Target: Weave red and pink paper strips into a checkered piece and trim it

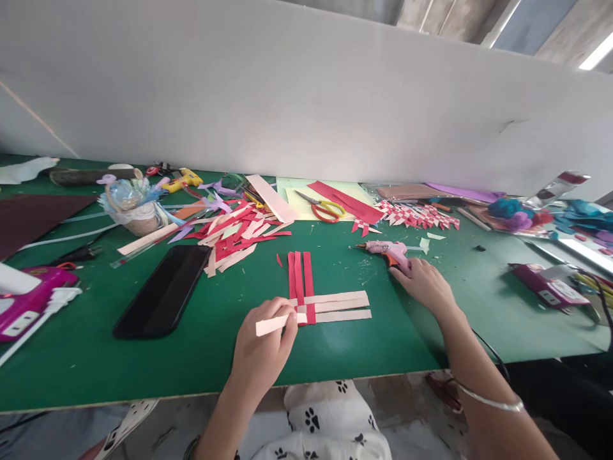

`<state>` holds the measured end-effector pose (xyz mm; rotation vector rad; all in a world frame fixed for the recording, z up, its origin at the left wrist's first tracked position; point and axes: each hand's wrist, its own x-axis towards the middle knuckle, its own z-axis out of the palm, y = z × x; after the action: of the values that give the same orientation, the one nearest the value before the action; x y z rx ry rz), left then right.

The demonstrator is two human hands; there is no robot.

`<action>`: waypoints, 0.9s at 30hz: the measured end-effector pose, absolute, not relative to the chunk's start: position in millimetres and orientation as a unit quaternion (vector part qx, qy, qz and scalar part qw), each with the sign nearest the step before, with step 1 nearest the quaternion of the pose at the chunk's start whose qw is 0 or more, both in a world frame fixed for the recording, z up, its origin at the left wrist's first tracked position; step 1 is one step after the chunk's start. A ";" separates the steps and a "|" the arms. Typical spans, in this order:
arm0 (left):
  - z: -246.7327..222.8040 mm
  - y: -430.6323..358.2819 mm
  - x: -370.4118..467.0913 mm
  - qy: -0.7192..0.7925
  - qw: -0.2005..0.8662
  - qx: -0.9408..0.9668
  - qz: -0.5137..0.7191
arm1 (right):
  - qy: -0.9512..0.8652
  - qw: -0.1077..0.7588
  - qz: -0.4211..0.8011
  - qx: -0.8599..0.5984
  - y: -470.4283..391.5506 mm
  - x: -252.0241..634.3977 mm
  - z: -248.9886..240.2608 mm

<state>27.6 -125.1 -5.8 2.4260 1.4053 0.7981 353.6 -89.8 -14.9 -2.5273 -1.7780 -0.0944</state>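
My left hand is closed, pinching a pale pink paper strip by one end, over a small woven piece. That piece has several red strips pointing away from me and pale pink strips running to the right, interlaced at the corner beside my fingers. My right hand is at the handle of a pink glue gun, fingers curled around its end. The gun lies on the green table with its nozzle to the left and a clear glue stick out of its back.
A black phone lies left of my left hand. Behind are a heap of red and pink strips, scissors and finished woven pieces. Magenta power sockets stand at the left and another socket block at the right.
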 end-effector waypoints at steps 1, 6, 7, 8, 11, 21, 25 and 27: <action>-5.9 -125.2 27.4 0.479 0.113 0.826 0.274 | -0.581 0.013 -0.039 -0.813 -84.4 353.9 -14.4; -5.1 -125.7 26.3 0.482 0.130 0.824 0.269 | -0.570 0.024 -0.055 -0.819 -85.9 353.3 -11.1; -4.8 -125.7 26.1 0.482 0.137 0.823 0.267 | -0.570 0.045 -0.058 -0.818 -92.2 350.4 -9.3; -4.6 -125.6 26.0 0.482 0.144 0.822 0.266 | -0.575 0.071 -0.061 -0.813 -99.9 345.9 -7.0; -4.3 -125.3 25.8 0.480 0.172 0.817 0.269 | -0.616 0.154 -0.070 -0.770 -126.1 324.1 3.8; -5.0 -124.8 26.1 0.487 0.193 0.809 0.266 | -0.725 0.165 -0.105 -0.661 -164.3 271.0 11.6; -3.4 -125.0 26.6 0.491 0.188 0.809 0.265 | -0.745 0.156 -0.128 -0.636 -164.3 265.7 0.2; -2.2 -125.1 26.8 0.489 0.184 0.811 0.264 | -0.749 0.154 -0.137 -0.630 -163.6 264.4 -2.5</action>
<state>26.8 -125.1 -2.2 2.2856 1.3800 0.7437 264.4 -163.6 -2.5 -1.8062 -2.1473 -0.3920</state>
